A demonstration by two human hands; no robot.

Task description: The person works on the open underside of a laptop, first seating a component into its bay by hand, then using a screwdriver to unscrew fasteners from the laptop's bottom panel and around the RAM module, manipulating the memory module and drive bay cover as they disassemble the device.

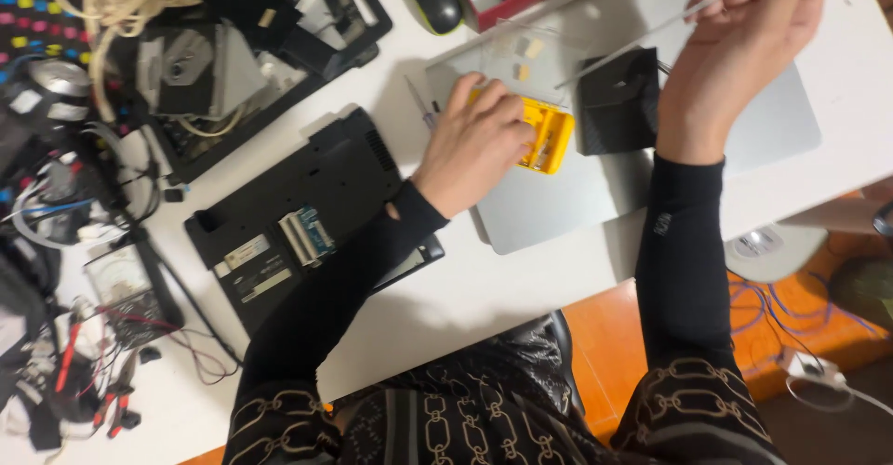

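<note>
A black plastic laptop base, turned underside up with its slots exposed, is lying nearest on the white table, just left of the left hand. That hand is pressing down with bent fingers onto a small yellow plastic bit case, oblong and open, which is resting on a closed silver laptop beside a flat black square part. Farther off, the right hand is pinching a long thin metal screwdriver with a yellow handle, its shaft slanting down toward the black part
</note>
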